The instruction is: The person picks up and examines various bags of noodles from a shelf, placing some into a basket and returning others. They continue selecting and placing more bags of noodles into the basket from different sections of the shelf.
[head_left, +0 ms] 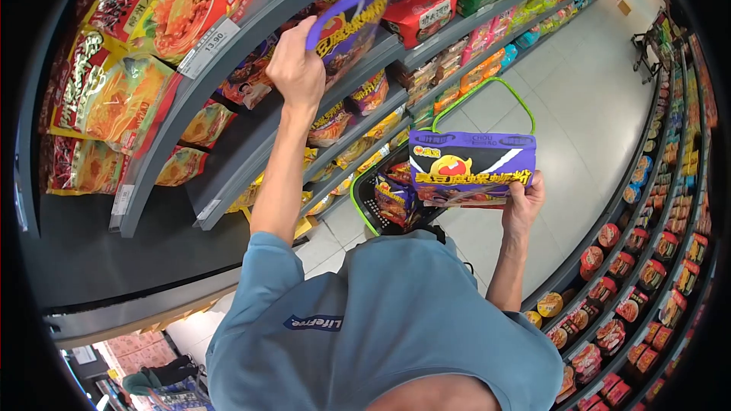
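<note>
My left hand [297,67] reaches up to the shelf on the left and grips the edge of a purple and black bag of instant noodles [352,27], which stands tilted at the shelf's front. My right hand [525,202] is closed on the lower right corner of a second purple noodle bag [472,160], its printed front facing me. Below that bag is a black shopping basket [367,209] with a bright green rim and handle [525,99]. Purple bags [394,196] lie inside it; the held bag hides part of the basket.
Shelves [164,125] with yellow and red noodle packs [126,103] curve along my left. A red multipack [422,7] sits past the left hand. Tiled floor [571,76] runs between them and a right-hand shelf of cup noodles [609,335]. A person [164,375] is at lower left.
</note>
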A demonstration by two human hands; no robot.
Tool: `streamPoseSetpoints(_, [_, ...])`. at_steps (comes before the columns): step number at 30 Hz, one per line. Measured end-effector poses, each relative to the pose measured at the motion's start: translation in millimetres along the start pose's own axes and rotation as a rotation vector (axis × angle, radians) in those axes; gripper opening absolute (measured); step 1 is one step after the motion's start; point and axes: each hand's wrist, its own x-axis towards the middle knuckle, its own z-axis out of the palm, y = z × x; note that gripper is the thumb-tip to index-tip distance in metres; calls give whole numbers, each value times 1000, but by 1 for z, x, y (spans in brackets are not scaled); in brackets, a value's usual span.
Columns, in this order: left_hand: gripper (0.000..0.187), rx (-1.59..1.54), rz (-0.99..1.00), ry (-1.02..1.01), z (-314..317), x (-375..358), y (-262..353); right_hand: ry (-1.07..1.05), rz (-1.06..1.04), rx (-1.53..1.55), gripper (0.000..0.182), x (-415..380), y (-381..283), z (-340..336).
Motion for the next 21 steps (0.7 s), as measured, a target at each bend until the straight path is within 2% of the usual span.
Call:
streamPoseSetpoints(3, [39, 47, 8, 69, -27, 21, 35, -1, -44, 24, 27, 1, -16, 5])
streamPoseSetpoints(7, [10, -14, -237, 107, -52, 25, 66, -2, -99, 80, 27, 9, -28, 17])
streamPoseSetpoints(8, [10, -20, -232, 102, -56, 22, 73, -1, -105, 108, 26, 11, -31, 23])
streamPoseSetpoints(10, [10, -213, -512, -50, -60, 13, 92, -11, -123, 128, 24, 15, -38, 37])
streamPoseSetpoints(11, [16, -262, -518, -78, -58, 4, 94, -29, -108, 161, 24, 16, -40, 44])
streamPoseSetpoints(14, [22, -544, -754, -184, -56, -22, 105, -67, -37, 248, 18, 19, -42, 62])
streamPoseSetpoints(16, [23, -645, -998, -292, -57, -43, 103, -66, 33, 247, 14, 19, -46, 79])
streamPoseSetpoints(18, [23, -859, -1132, -305, -59, -50, 119, 0, 110, 254, 15, 18, -36, 90])
streamPoseSetpoints(21, [25, -831, -1169, -382, -62, -63, 131, -11, 87, 295, 10, 22, -5, 93])
